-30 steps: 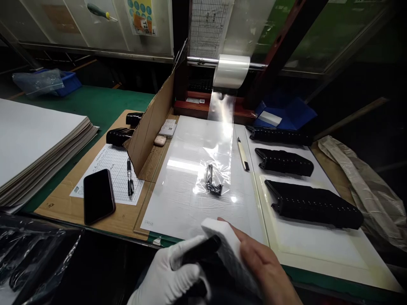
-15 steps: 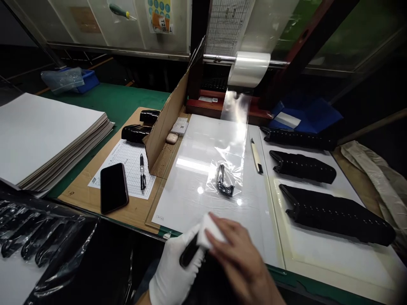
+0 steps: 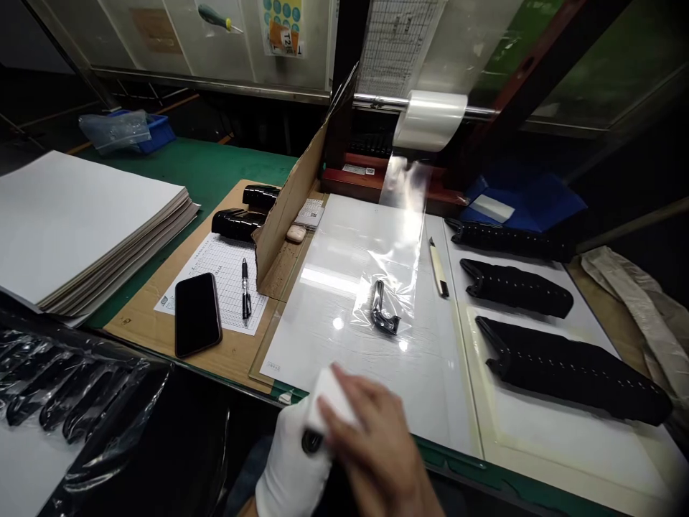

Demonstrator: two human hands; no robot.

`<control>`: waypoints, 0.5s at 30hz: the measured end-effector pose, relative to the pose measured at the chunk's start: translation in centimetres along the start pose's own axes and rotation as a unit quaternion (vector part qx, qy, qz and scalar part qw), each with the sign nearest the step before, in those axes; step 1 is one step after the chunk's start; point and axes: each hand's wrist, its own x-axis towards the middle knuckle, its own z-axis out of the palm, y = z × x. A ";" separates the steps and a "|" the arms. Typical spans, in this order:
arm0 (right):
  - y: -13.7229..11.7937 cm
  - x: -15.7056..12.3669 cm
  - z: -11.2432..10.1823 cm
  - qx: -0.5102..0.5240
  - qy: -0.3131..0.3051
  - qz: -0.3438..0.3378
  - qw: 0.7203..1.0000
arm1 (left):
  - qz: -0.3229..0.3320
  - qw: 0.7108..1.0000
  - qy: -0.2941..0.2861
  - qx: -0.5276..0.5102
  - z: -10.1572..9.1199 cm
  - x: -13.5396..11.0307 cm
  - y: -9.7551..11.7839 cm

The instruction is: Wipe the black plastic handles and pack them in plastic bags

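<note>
My left hand [image 3: 291, 459], in a white glove, is closed around a glossy black part [image 3: 311, 441], most of which is hidden by the fingers and the wipe. My bare right hand [image 3: 377, 438] presses a folded white wipe [image 3: 329, 395] over that part; its fingers are blurred. Both hands are at the front edge of the bench. Beyond them, a small black hook-shaped part [image 3: 385, 312] lies under the clear film [image 3: 401, 244] on the white work surface [image 3: 323, 330].
A utility knife [image 3: 438, 267] lies right of the film roll [image 3: 432, 120]. Several black strips [image 3: 570, 370] are at the right. Left are a phone [image 3: 197, 314], a pen [image 3: 246, 289], a cardboard divider [image 3: 288, 201], stacked white sheets [image 3: 91, 222] and bagged black parts [image 3: 69, 395].
Both hands have shifted slightly left together. The wipe now covers more of the black part, so less of it shows. Things on the bench stay in place while the view shifts slightly.
</note>
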 end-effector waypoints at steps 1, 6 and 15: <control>0.0 0.1 0.0 -0.001 -0.011 0.024 1.000 | 0.010 0.999 -0.017 -0.025 0.0 -0.1 -0.2; -0.2 0.1 0.1 -0.033 0.017 0.014 0.999 | -0.009 0.989 -0.043 -0.140 0.3 -0.4 -1.7; -0.7 -0.1 0.6 -0.038 0.033 0.082 0.995 | 0.025 0.993 -0.031 -0.109 0.3 -0.5 -1.7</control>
